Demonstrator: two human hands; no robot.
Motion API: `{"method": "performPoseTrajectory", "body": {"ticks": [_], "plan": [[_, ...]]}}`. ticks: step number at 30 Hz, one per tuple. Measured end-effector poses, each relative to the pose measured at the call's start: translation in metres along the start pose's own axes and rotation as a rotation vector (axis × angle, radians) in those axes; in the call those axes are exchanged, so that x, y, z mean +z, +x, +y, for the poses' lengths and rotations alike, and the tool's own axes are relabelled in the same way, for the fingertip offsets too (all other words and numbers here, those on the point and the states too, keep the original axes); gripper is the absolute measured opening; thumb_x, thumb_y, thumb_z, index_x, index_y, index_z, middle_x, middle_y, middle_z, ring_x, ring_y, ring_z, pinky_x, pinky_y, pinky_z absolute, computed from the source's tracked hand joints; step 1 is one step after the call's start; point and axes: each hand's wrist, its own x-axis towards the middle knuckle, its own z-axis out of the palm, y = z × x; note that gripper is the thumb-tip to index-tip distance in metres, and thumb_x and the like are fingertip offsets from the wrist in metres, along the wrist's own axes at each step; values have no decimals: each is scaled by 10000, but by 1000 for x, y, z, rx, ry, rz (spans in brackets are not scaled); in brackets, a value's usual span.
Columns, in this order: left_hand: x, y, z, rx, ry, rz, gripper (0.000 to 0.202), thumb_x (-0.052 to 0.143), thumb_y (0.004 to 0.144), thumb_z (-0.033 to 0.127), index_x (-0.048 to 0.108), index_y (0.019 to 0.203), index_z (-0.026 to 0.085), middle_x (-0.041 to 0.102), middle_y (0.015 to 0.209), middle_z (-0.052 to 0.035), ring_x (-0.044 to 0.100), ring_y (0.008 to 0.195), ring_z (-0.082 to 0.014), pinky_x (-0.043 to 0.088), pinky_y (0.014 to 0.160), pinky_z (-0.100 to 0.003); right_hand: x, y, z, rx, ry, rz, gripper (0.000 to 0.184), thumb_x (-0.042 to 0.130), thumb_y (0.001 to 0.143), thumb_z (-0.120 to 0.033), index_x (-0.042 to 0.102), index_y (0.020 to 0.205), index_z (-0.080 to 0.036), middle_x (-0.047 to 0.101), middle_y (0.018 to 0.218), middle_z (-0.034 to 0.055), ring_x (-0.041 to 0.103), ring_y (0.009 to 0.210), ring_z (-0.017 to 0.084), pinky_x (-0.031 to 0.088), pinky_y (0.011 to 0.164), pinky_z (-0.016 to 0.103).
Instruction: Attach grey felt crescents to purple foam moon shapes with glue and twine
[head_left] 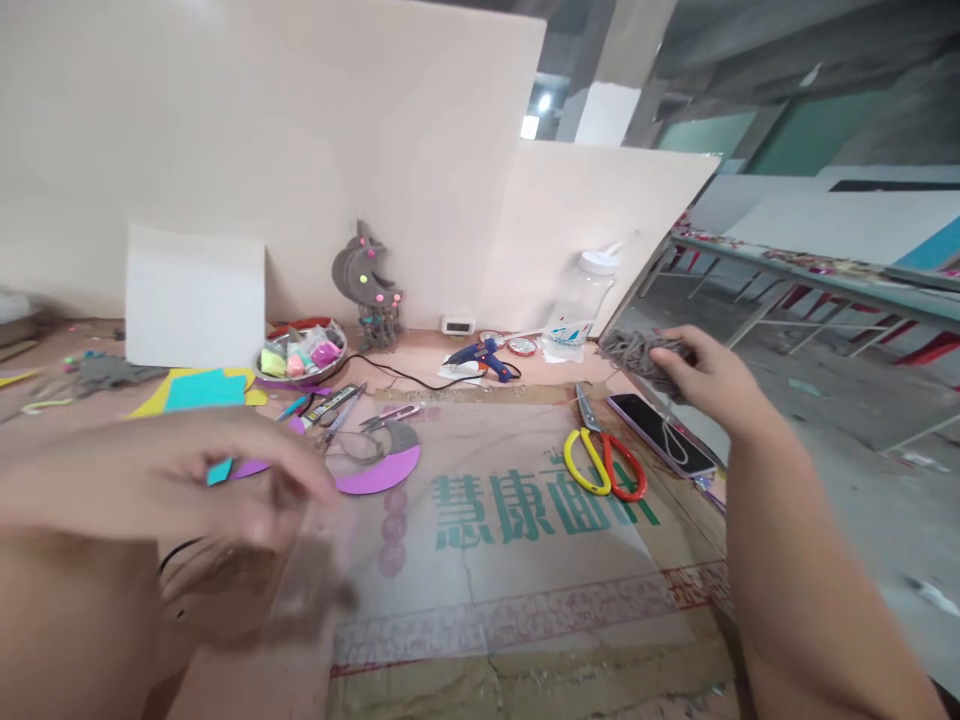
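At the right, my right hand (697, 375) is closed on a bundle of grey yarn (634, 358), and a loose loop hangs from it over a phone (652, 430). My left hand (255, 475) is over the left side of the table, smeared by motion; whether its bent fingers hold anything cannot be made out. Just beyond its fingertips lies a purple crescent cutout (386, 472), its upper part covered in grey. Yellow-and-red-handled scissors (604, 460) lie between the crescent and the phone. Tweezers (390, 417) rest above the crescent.
A blue glue gun (484, 358) with a cord lies near the back panel, beside a clear bottle (577, 310). A finished-looking grey moon ornament (365, 275) leans there too. A bowl (300, 360) holds colourful pom-poms or clay packs. Printed sheeting (517, 570) covers the table's middle.
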Motion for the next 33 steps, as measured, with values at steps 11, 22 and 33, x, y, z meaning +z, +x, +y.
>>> {"method": "performPoseTrajectory", "body": {"ticks": [11,22,33], "plan": [[28,66,-34,-287,319,366,340,459,829,398,671,1057,262,681,1096,-36,622,982,-250,459,830,-337,80,26,-1,125,-197,-148,483,453,830,-401,534,1232,-146,594,1199,174,570,1036,334,429,829,441],[90,129,-68,171,414,252,326,472,790,157,675,1039,219,627,1169,-66,507,1100,-248,341,973,-432,66,-3,-51,-259,-85,-719,436,452,830,-507,614,1103,-208,624,1179,85,599,1010,265,453,869,391],[63,105,-32,89,287,334,172,545,789,294,640,884,186,629,906,-46,542,894,-214,392,805,-344,49,-35,-114,-388,9,-687,379,483,839,-446,615,1137,-253,681,1057,44,634,895,224,478,799,358]]}}
